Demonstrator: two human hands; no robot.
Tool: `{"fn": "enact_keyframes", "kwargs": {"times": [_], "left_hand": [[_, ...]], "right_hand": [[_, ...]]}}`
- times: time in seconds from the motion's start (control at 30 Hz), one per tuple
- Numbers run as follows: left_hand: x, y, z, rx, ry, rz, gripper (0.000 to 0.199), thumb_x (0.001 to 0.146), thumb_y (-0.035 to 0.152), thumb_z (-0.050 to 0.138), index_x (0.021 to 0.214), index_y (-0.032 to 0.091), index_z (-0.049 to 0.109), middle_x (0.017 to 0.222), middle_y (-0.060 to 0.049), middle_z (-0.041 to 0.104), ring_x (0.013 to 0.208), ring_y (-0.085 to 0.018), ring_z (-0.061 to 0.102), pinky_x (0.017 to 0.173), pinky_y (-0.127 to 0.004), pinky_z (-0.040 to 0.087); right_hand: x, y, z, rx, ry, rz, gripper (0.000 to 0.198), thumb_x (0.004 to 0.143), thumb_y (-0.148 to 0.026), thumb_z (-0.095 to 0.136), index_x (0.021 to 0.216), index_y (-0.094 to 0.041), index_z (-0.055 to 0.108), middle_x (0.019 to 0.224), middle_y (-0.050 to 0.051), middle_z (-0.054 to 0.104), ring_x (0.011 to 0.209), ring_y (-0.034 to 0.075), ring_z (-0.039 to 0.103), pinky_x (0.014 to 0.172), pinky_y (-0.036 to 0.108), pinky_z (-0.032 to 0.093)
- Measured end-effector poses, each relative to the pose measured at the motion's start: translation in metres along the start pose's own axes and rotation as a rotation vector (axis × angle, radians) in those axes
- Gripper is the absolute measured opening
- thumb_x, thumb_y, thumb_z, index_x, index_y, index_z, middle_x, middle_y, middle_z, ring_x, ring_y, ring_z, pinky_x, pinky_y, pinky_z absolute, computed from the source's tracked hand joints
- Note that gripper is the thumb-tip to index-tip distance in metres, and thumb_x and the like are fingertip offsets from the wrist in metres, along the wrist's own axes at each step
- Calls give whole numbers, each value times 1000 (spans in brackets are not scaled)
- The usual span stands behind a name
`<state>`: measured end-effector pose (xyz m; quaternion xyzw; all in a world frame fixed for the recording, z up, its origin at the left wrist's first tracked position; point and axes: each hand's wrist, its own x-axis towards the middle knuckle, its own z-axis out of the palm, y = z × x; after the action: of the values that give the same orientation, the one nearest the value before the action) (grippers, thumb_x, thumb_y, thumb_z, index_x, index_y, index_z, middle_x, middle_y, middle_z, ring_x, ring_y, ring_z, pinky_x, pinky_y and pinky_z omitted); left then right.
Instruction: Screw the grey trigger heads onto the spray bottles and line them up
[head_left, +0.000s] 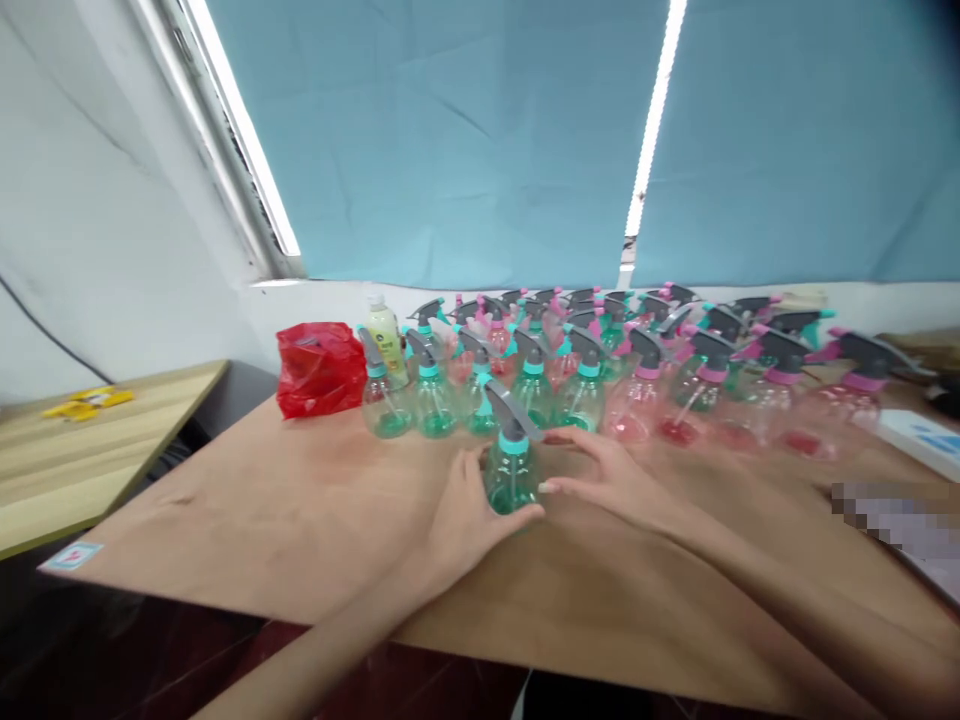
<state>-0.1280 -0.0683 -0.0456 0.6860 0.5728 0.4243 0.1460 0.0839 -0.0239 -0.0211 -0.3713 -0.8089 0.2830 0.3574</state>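
Green spray bottle [513, 465] stood near-upright mid-surface [300, 520], between front edge and bottle row [589, 400] toward back edge. Left hand [466, 512] was nearer, curled round its left side, thumb across front; right hand [604, 475] spread just right, contact unclear. Blue curtain [465, 140] behind.

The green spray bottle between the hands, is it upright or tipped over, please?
Upright: the green spray bottle has its grey spray head above its rounded body, between left hand and right hand.
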Motion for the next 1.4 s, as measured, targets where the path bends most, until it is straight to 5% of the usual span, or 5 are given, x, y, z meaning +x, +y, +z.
{"fn": "enact_keyframes", "kwargs": {"times": [0.23, 0.47, 0.63, 0.93, 1.4], "left_hand": [[10, 46, 86, -1, -179, 150, 82, 63, 53, 80, 126, 17, 40, 114, -12, 52, 112, -34, 52, 95, -52, 45], [22, 63, 125, -24, -224, 189, 85, 66, 56, 78, 129, 17, 36, 118, -15, 50, 114, -36, 51, 95, -55, 44], [31, 47, 118, -44, -343, 321, 96, 72, 56, 75, 143, 19, 23, 132, -16, 41, 127, -35, 41, 103, -52, 40], [37, 12, 90, 261, -448, 399, 73, 83, 48, 65, 142, 17, 33, 134, -17, 49, 123, -35, 47, 99, -53, 42], [35, 10, 93, 421, -481, 452, 61, 89, 49, 55, 138, 14, 43, 143, -20, 45, 134, -37, 39, 105, -56, 35]], "right_hand": [[-1, 9, -24, 120, 308, 34, 40, 76, -51, 67, 102, -23, 58, 82, 0, 62, 72, 17, 59, 67, 33, 50], [-5, 3, -66, 145, 425, 21, 16, 81, -38, 65, 85, -25, 58, 73, -1, 61, 62, 15, 56, 59, 31, 49], [0, -7, -85, 239, 324, -27, 12, 78, -25, 68, 79, -28, 57, 75, -1, 66, 65, 19, 62, 63, 37, 55], [26, 47, -62, 338, 151, -107, 21, 84, -36, 62, 101, -24, 64, 103, 3, 69, 92, 18, 64, 86, 37, 50], [22, 38, -60, 208, 294, -81, 30, 86, -41, 59, 69, -23, 42, 66, -6, 40, 59, 10, 38, 55, 25, 33]]}}
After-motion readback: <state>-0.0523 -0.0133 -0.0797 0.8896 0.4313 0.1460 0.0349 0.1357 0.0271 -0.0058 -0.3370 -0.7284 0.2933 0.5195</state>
